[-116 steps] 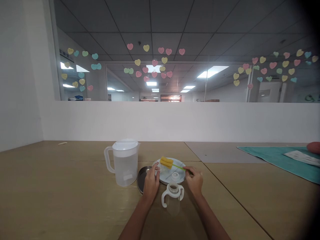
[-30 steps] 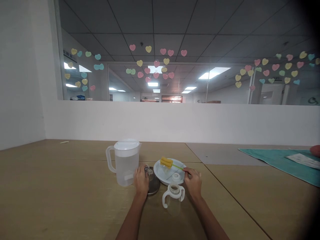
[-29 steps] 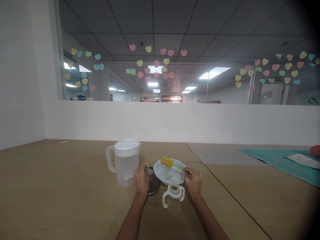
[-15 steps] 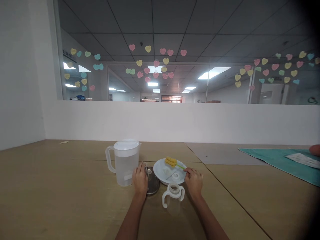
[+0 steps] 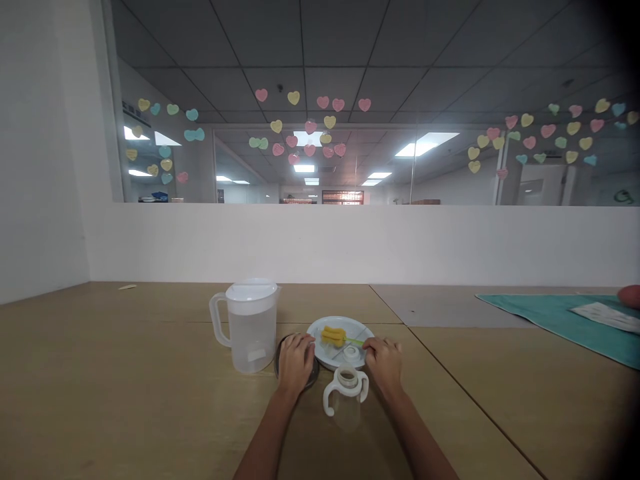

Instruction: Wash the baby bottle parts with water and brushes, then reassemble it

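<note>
My right hand (image 5: 385, 361) is closed on the thin green handle of a bottle brush with a yellow sponge head (image 5: 333, 337). The sponge rests in, or hangs just over, a white dish (image 5: 345, 321) that also holds a small white ring-shaped part (image 5: 351, 353). Over a dark round metal lid or tray (image 5: 313, 380), my left hand (image 5: 296, 362) has its fingers curled, tips near the dish's left rim; what they grip is hidden. In front of the dish stands a clear baby bottle with a white two-handled collar (image 5: 347, 385), its mouth uncovered.
Left of my hands stands a lidded translucent pitcher (image 5: 253, 327). A teal cloth (image 5: 545, 317) with a white paper or wipe (image 5: 607, 317) lies at the right. A reddish rounded shape (image 5: 629, 297) shows at the right edge. A wall (image 5: 300, 243) with a window rises behind.
My left hand has moved right, from beside the pitcher to over the metal lid or tray. The sponge brush has shifted left and lower in the dish, with my right hand still on its handle.
</note>
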Action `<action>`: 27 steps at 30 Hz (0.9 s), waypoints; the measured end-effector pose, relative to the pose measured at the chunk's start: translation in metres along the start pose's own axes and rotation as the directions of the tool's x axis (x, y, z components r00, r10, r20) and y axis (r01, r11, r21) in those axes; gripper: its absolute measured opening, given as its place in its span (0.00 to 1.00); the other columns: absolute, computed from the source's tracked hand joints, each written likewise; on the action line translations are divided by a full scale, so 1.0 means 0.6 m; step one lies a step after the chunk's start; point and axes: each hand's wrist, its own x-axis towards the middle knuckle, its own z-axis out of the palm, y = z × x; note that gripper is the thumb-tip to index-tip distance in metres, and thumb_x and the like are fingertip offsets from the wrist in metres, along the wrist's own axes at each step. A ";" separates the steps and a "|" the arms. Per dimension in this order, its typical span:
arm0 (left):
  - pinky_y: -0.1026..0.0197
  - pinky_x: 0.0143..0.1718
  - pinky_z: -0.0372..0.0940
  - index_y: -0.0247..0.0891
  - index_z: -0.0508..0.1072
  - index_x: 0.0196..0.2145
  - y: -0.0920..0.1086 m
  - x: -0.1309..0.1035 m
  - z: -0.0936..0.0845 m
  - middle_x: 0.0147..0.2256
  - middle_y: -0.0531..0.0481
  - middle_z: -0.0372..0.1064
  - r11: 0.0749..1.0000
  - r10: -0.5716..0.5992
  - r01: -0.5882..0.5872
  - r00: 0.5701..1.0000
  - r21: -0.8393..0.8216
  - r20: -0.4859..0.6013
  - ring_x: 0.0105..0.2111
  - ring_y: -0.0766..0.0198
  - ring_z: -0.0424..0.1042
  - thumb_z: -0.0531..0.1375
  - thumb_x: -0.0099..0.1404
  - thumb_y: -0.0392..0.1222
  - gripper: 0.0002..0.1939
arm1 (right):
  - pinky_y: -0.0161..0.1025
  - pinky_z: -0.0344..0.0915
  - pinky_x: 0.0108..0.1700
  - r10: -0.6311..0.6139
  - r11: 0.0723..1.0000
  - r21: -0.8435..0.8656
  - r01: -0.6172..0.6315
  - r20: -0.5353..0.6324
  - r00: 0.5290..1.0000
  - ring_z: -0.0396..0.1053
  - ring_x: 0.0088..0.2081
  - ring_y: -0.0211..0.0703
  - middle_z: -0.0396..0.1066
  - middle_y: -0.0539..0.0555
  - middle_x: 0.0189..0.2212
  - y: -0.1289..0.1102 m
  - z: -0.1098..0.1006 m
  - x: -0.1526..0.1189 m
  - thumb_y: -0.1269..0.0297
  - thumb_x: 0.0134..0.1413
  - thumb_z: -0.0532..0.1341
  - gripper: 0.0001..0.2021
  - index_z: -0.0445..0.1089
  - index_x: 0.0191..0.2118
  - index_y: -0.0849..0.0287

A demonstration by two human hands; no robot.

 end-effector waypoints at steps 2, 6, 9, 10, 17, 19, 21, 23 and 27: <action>0.53 0.47 0.59 0.44 0.75 0.38 0.016 -0.001 -0.005 0.41 0.48 0.72 0.993 0.100 -0.097 0.994 -0.070 0.038 0.43 0.58 0.67 0.51 0.64 0.39 0.12 | 0.40 0.45 0.34 0.017 1.000 0.026 -0.016 -0.005 1.000 0.65 0.27 0.42 0.74 0.50 0.23 -0.003 -0.001 0.001 0.76 0.41 0.51 0.13 0.71 0.20 0.55; 0.50 0.50 0.55 0.46 0.76 0.36 0.035 -0.005 -0.006 0.43 0.49 0.71 0.981 0.170 -0.160 0.981 -0.106 0.089 0.49 0.56 0.63 0.52 0.65 0.43 0.12 | 0.40 0.45 0.35 0.060 0.997 0.053 -0.060 -0.004 0.998 0.66 0.27 0.42 0.74 0.50 0.22 -0.004 0.000 0.001 0.75 0.40 0.51 0.13 0.72 0.20 0.55; 0.47 0.51 0.52 0.46 0.76 0.34 0.041 -0.004 -0.002 0.43 0.49 0.70 0.990 0.134 -0.123 0.978 -0.073 0.161 0.50 0.54 0.60 0.50 0.67 0.46 0.15 | 0.39 0.46 0.36 0.120 0.991 0.057 -0.121 0.033 0.992 0.67 0.29 0.43 0.74 0.50 0.23 -0.005 0.002 0.003 0.74 0.42 0.52 0.13 0.72 0.20 0.55; 0.46 0.51 0.51 0.45 0.76 0.35 0.043 -0.002 -0.001 0.42 0.49 0.70 0.991 0.125 -0.115 0.974 -0.063 0.188 0.49 0.54 0.60 0.48 0.67 0.47 0.17 | 0.39 0.46 0.36 0.148 0.987 0.058 -0.151 0.048 0.988 0.67 0.29 0.43 0.74 0.50 0.23 -0.006 0.002 0.003 0.74 0.42 0.52 0.14 0.73 0.21 0.55; 0.45 0.54 0.45 0.46 0.77 0.35 0.052 0.013 0.011 0.37 0.51 0.73 0.991 0.133 -0.133 0.956 -0.020 0.260 0.47 0.55 0.61 0.45 0.68 0.50 0.21 | 0.39 0.47 0.38 0.206 0.977 0.032 -0.211 0.108 0.973 0.67 0.31 0.42 0.75 0.50 0.25 -0.016 0.001 0.007 0.75 0.44 0.52 0.14 0.74 0.22 0.56; 0.45 0.54 0.45 0.47 0.77 0.35 0.052 0.015 0.016 0.37 0.51 0.73 0.991 0.129 -0.132 0.959 -0.003 0.254 0.47 0.54 0.62 0.45 0.68 0.50 0.21 | 0.39 0.47 0.38 0.201 0.978 0.029 -0.205 0.110 0.973 0.67 0.31 0.42 0.75 0.50 0.25 -0.017 0.001 0.006 0.75 0.44 0.52 0.14 0.74 0.23 0.56; 0.45 0.54 0.46 0.47 0.77 0.35 0.052 0.015 0.020 0.37 0.50 0.73 0.992 0.120 -0.126 0.960 0.006 0.254 0.46 0.54 0.63 0.45 0.68 0.51 0.21 | 0.39 0.47 0.38 0.195 0.979 0.033 -0.200 0.111 0.974 0.67 0.32 0.42 0.75 0.50 0.25 -0.016 0.001 0.005 0.75 0.44 0.52 0.14 0.74 0.23 0.56; 0.46 0.54 0.46 0.46 0.77 0.35 0.052 0.014 0.022 0.37 0.50 0.74 0.993 0.109 -0.115 0.961 0.009 0.256 0.46 0.54 0.64 0.45 0.68 0.51 0.21 | 0.38 0.47 0.38 0.191 0.980 0.040 -0.197 0.107 0.976 0.67 0.32 0.42 0.75 0.50 0.25 -0.016 0.001 0.004 0.75 0.43 0.52 0.13 0.73 0.23 0.56; 0.44 0.55 0.46 0.44 0.77 0.34 0.051 0.011 0.022 0.37 0.48 0.73 0.997 0.083 -0.083 0.970 -0.010 0.230 0.45 0.55 0.65 0.46 0.68 0.51 0.21 | 0.39 0.48 0.38 0.194 0.978 0.058 -0.200 0.094 0.976 0.67 0.32 0.42 0.75 0.51 0.25 -0.015 0.001 0.005 0.74 0.43 0.52 0.13 0.73 0.22 0.56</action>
